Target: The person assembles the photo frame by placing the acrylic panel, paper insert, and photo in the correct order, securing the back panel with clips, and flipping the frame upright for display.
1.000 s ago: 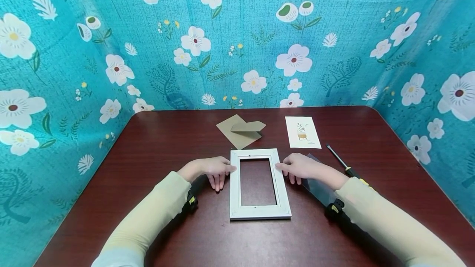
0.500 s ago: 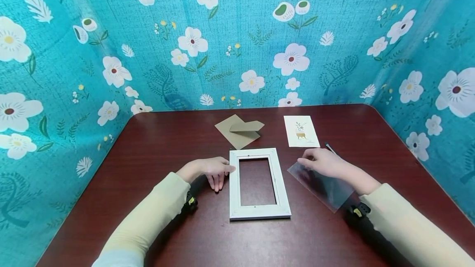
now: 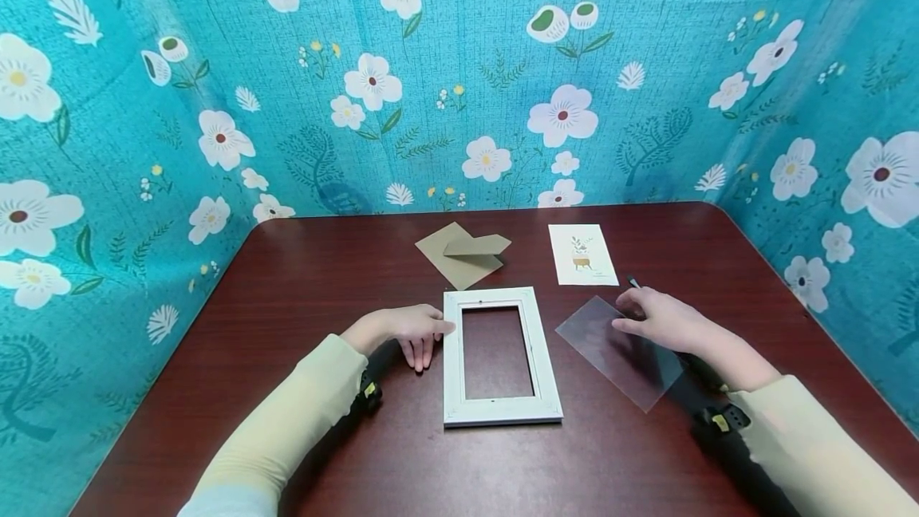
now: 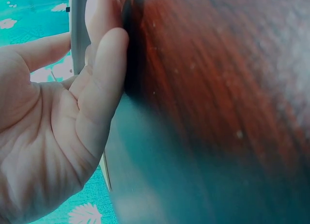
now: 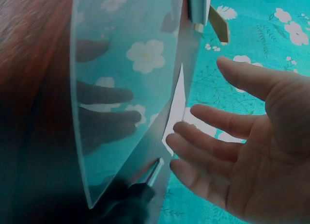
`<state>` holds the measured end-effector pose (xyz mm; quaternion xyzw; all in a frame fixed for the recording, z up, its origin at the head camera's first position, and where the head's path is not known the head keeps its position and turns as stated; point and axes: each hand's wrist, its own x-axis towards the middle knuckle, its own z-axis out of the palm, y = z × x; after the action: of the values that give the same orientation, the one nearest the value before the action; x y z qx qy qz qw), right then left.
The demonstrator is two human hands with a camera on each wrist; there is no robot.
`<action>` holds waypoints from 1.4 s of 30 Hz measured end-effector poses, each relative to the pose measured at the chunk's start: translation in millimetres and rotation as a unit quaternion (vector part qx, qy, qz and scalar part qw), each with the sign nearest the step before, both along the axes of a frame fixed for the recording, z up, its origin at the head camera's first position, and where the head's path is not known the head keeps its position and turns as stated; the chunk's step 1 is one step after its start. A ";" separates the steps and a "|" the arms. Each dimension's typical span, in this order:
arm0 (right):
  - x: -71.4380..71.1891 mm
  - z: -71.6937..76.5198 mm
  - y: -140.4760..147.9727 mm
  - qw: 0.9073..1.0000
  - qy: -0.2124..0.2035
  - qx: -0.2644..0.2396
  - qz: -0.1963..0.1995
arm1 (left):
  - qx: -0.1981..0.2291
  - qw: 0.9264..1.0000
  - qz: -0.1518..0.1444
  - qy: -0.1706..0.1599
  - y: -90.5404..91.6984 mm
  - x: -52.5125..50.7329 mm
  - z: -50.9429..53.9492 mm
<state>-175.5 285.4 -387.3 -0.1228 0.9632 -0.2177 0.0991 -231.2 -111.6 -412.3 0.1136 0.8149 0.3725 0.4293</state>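
Note:
A white picture frame (image 3: 543,365) lies face-on to me in the middle of the table, with its opening showing bare wood. My left hand (image 3: 409,333) holds its left side, thumb on the rim and the other fingers down along the outer edge; the left wrist view shows the thumb against the frame (image 4: 79,27). To the right, a clear rectangular sheet (image 3: 603,349) lies flat and slanted on the table. My right hand (image 3: 668,321) hovers over its right part with fingers apart. In the right wrist view the fingers hold nothing and mirror in the sheet (image 5: 97,161).
Behind the frame lies a brown backing board (image 3: 451,260) with its stand flap raised. A white card (image 3: 583,255) with a plant drawing is at the back right. The screwdriver's tip (image 3: 633,282) shows beyond my right hand, which hides the rest. A flowered curtain (image 3: 459,62) surrounds the table.
My right hand has left the frame's right side, shifted the clear sheet slightly, let it go and drawn back to the right. The left hand and the frame stay put.

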 end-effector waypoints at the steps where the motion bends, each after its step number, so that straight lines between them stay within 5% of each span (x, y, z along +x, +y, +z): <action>1: 0.4 -1.9 1.9 1.000 0.000 0.005 -0.002 | 0.000 1.000 0.000 0.000 -0.1 -0.2 -0.5; 25: -0.5 -21.9 -8.2 0.996 0.025 0.084 -0.015 | -0.005 1.000 0.001 0.000 0.4 0.1 -0.9; 42: -10.3 -15.2 -18.4 0.995 0.016 0.087 0.046 | -0.005 1.000 -0.001 0.002 -1.0 -2.2 -2.1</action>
<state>-185.8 267.0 -402.4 -0.1617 0.9732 -0.1262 0.1043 -233.4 -112.6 -414.3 0.1128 0.8176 0.3682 0.4281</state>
